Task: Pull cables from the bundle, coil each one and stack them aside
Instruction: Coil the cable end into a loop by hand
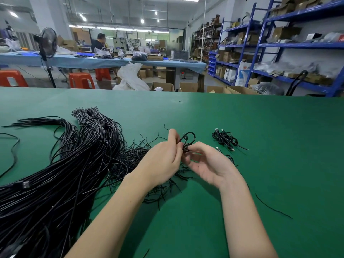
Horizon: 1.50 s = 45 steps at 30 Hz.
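A thick bundle of black cables (61, 164) lies across the left of the green table (260, 127). Above the table's middle, my left hand (163, 161) and my right hand (208, 164) meet on one small coiled black cable (189, 139). The left fingers pinch the coil at its left side. The right fingertips pinch its lower end, palm turned up. A loop of the coil sticks up above both hands. To the right lies a small stack of coiled cables (226, 139) with plugs showing.
Short black tie strands (137, 155) are scattered under and left of my hands. One loose strand (273, 207) lies at the right. Beyond the table's far edge are cardboard boxes (188, 87), red stools, a fan, blue shelving and a person at another bench.
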### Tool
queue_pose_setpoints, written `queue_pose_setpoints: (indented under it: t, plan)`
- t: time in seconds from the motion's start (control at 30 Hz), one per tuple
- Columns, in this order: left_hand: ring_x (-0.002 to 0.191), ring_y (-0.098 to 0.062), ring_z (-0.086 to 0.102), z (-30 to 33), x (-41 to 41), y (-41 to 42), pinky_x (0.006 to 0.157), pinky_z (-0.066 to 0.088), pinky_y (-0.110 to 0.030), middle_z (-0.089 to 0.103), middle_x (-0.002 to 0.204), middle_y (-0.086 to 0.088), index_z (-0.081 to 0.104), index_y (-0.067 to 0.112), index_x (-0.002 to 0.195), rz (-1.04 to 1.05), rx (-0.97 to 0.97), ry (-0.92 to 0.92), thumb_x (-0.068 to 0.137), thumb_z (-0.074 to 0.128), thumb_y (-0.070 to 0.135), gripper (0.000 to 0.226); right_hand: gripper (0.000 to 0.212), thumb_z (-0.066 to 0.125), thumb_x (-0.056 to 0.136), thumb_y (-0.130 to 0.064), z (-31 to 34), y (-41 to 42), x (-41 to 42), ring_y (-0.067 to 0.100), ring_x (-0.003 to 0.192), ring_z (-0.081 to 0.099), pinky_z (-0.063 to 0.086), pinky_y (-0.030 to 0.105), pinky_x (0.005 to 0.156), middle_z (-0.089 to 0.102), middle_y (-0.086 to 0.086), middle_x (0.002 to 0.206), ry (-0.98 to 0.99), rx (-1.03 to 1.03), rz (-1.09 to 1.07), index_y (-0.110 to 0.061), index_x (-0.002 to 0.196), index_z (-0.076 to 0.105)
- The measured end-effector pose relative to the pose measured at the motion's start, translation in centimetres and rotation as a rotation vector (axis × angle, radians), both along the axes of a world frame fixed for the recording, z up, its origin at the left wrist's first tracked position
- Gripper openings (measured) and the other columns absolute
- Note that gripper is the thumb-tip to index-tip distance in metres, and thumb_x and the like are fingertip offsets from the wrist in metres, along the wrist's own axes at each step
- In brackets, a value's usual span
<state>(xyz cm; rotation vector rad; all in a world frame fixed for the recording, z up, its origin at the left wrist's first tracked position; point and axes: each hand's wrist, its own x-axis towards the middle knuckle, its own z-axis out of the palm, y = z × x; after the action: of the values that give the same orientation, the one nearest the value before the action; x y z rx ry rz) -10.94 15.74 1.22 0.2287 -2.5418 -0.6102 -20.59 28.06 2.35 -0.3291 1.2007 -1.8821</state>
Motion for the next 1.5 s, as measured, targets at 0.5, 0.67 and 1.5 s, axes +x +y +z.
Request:
queue_pose_setpoints:
  t: [0.5,0.67,1.5]
  plan:
    - [0.064,-0.025,0.057,-0.1,-0.1,-0.3,0.068,0.047,-0.046,0.061,0.069,-0.003,0.028,0.024,0.104,-0.062,0.002,-0.042,0.106,0.033,0.03,0.008,0.005,0.078,0.084,-0.013,0.1,-0.7,0.9,0.012,0.06,0.067,0.056,0.022,0.06,0.071,0.002,0.075,0.132,0.151,-0.107,-0.009,0.085,0.075]
    - [0.074,-0.029,0.06,-0.1,0.0,-0.4,0.073,0.048,-0.046,0.065,0.078,-0.005,0.027,0.022,0.11,-0.069,-0.01,-0.057,0.107,0.032,0.03,0.01,0.013,0.083,0.08,-0.027,0.4,-0.8,0.9,0.009,0.061,0.067,0.056,0.021,0.062,0.074,-0.001,0.077,0.227,0.197,-0.1,-0.015,0.083,0.079]
    - [0.08,-0.03,0.062,-0.3,-0.2,-1.1,0.075,0.05,-0.048,0.067,0.088,-0.007,0.032,0.021,0.102,-0.07,-0.004,-0.185,0.107,0.036,0.036,0.017,0.017,0.061,0.09,0.006,-0.8,-1.2,0.5,0.018,0.07,0.066,0.062,0.027,0.067,0.067,0.013,0.081,-0.116,0.009,-0.088,0.0,0.082,0.075]
